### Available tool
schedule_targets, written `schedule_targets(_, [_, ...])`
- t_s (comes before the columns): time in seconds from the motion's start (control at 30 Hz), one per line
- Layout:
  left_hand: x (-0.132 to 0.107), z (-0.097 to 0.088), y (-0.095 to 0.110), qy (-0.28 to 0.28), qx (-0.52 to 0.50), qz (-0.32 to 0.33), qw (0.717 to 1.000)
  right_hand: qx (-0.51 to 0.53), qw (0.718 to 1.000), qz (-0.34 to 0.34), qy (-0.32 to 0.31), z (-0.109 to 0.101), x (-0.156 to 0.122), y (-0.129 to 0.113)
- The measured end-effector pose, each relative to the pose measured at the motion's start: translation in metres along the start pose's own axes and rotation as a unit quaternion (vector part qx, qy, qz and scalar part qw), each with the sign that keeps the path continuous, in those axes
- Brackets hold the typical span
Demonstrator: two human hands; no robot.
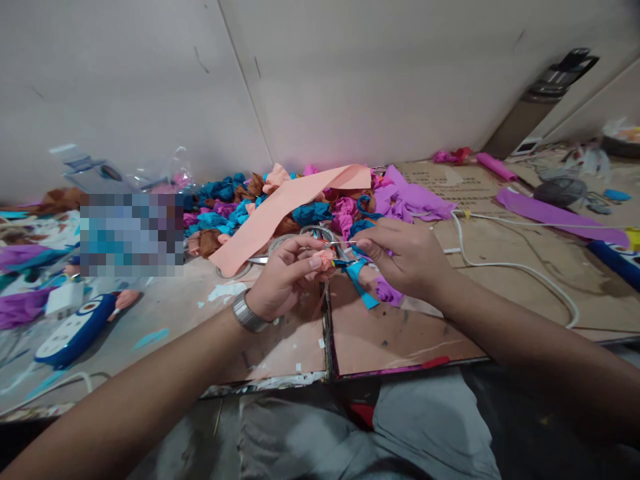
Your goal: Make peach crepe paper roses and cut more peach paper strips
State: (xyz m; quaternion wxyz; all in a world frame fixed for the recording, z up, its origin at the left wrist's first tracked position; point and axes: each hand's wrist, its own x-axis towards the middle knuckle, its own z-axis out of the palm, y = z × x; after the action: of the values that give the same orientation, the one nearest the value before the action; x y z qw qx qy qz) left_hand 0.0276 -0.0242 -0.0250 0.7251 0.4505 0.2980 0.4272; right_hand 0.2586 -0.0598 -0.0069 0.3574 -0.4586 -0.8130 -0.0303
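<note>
Your left hand (287, 277), fingers pinched shut on a small peach bud (325, 257), is held just above the board (390, 337). Your right hand (406, 259) meets it from the other side, thumb and forefinger closed on a thin wire (344, 243) that runs into the bud. A blue strip (359, 279) hangs between the hands. A purple rose (387, 291) lies under the right palm. There is a watch (247, 313) on the left wrist. Behind: a long peach strip (290, 207) across a crepe pile (225, 200). A white cable (505, 267) loops to the right.
</note>
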Motion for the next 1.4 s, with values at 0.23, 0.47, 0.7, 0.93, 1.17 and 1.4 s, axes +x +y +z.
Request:
schedule_targets(0.23, [0.000,-0.001,0.001,-0.005,0.011,-0.003,1.000,-0.077,0.996,-0.050,0.015,-0.008,0.003,0.004])
schedule_targets(0.47, [0.001,-0.002,0.000,-0.011,0.014,0.004,1.000,-0.095,0.993,-0.071,0.021,-0.014,0.003,0.007])
schedule_targets(0.7, [0.001,-0.003,-0.001,-0.009,0.025,0.013,1.000,-0.069,0.997,-0.043,0.018,-0.017,0.002,0.010])
schedule_targets(0.93, [0.001,0.000,-0.002,-0.015,0.049,0.024,0.998,-0.074,0.995,-0.065,0.002,-0.016,0.000,0.008])
schedule_targets(1.17, [0.002,-0.005,-0.009,-0.019,0.079,0.037,0.996,-0.085,0.992,-0.085,-0.048,-0.010,0.000,0.001])
schedule_targets(1.4, [0.001,-0.005,-0.012,-0.010,0.105,0.055,0.993,-0.079,0.990,-0.094,-0.076,0.002,-0.006,-0.007])
